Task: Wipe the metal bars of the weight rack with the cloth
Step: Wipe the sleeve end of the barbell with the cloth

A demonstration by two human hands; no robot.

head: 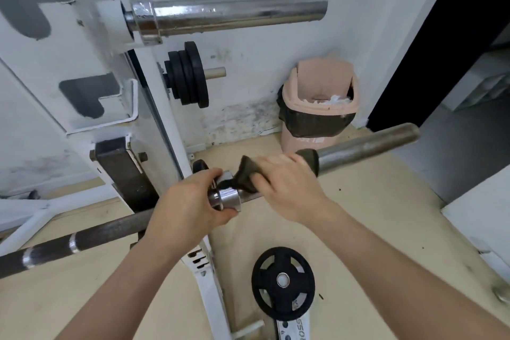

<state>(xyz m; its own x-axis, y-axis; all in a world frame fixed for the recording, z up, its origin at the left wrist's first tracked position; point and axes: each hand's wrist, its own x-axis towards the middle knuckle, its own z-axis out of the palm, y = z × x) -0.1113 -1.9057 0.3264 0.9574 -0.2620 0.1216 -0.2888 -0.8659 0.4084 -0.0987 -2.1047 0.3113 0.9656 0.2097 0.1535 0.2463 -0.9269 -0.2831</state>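
Observation:
A lower barbell runs from the bottom left up to the right across the white weight rack. My left hand grips its shiny collar where the sleeve begins. Just to the right, my right hand holds a dark brown cloth wrapped over the sleeve. The cloth covers the bar from the collar to a folded edge near my fingertips. A second chrome bar rests higher on the rack, bare and untouched.
Black plates hang on a peg of the rack. A pink bin with a black liner stands in the corner by the wall. One black plate lies on the wooden floor below my arms. A dark doorway opens at the right.

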